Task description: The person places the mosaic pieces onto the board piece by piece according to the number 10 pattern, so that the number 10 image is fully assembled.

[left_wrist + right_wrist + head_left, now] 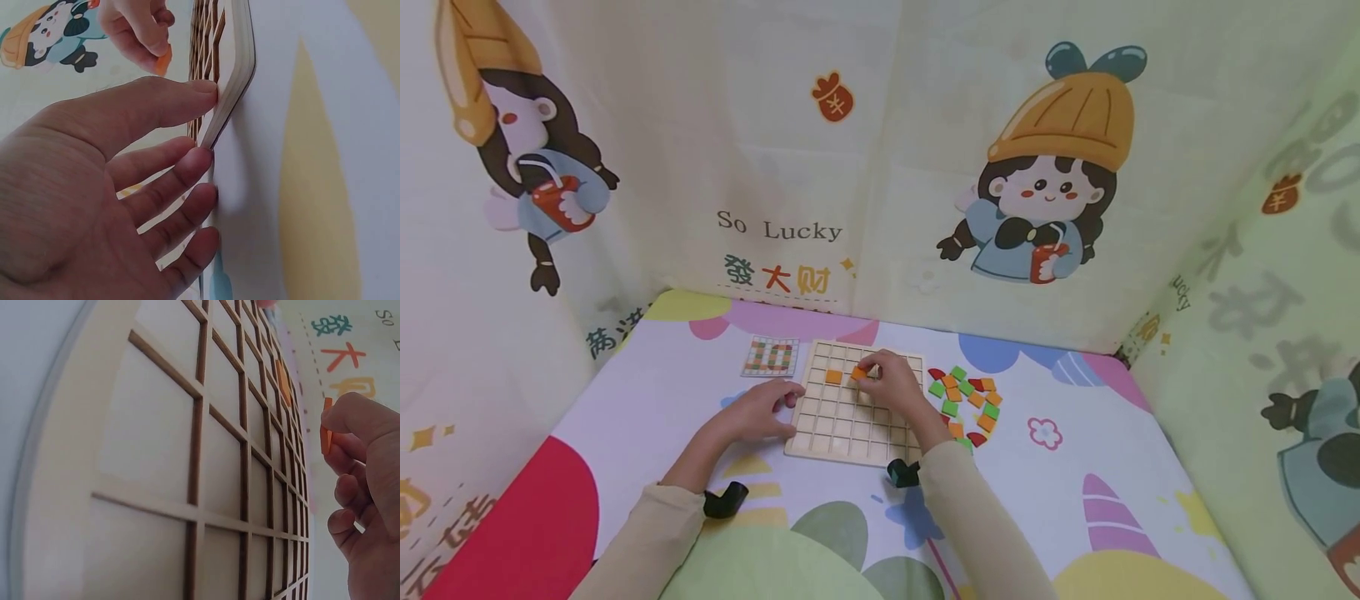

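A wooden grid board [835, 425] lies on the table, its square cells divided by raised ridges. One orange square tile [833, 377] sits in a cell of an upper row. My right hand [891, 385] pinches another orange tile [326, 426] between thumb and finger, held over the board to the right of the first. At the board's left edge my left hand [767, 410] rests with fingers spread; in the left wrist view the thumb [203, 94] touches the board's rim and the fingers lie along its side, not curled round it.
Right of the board lies a loose pile of orange and green square tiles [950, 408] and red rounded pieces [976, 438]. A printed pattern card [771, 357] lies at the board's upper left. Patterned cloth walls [880, 167] stand around the table's back and sides.
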